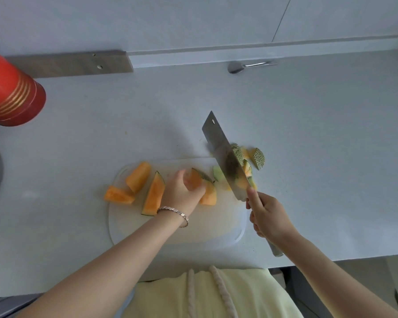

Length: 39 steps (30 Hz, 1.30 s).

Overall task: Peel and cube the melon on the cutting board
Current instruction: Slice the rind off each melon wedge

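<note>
Gripping a melon wedge (208,193) on the cutting board (170,232) with curled left hand (182,188) fingers while right hand (270,218) clamps the cleaver (218,148) raised just beside it, risk is the blade catching fingertips or the slick wedge slipping mid-cut.

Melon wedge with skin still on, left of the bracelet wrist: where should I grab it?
Pinch the melon wedge across its narrow middle, coming from above, and squeeze the firm rind edge against the opposite cut side. It lies flat on the cutting board, long and tapering, so the ends give little to hold.
</note>
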Each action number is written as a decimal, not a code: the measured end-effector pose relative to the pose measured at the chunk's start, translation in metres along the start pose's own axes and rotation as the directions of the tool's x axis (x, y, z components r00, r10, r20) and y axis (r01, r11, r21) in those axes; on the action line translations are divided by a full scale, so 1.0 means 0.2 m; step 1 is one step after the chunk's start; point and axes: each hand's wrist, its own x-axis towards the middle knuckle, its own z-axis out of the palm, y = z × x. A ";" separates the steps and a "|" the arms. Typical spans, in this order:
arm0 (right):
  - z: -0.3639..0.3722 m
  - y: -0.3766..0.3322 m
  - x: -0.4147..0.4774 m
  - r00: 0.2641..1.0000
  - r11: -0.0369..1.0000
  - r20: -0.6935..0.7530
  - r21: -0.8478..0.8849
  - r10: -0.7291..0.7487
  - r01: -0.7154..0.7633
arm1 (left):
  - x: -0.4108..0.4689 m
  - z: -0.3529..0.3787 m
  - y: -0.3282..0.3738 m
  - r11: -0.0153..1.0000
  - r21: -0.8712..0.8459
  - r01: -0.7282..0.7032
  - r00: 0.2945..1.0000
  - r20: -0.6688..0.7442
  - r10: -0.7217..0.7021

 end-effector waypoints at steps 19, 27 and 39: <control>0.22 -0.06 -0.20 0.994 0.902 -0.039 -0.425 -0.100 0.074 | 0.11 0.13 -0.01 0.937 -0.195 0.291 0.946 0.206 -0.251; 0.23 -0.11 -0.14 0.994 0.872 -0.014 -0.481 -0.110 0.089 | 0.10 0.15 -0.02 0.961 -0.149 0.233 0.965 0.159 -0.209; 0.21 -0.01 -0.04 0.997 0.904 -0.009 -0.421 -0.083 0.071 | 0.07 0.12 -0.01 0.955 -0.217 0.204 0.979 0.050 -0.198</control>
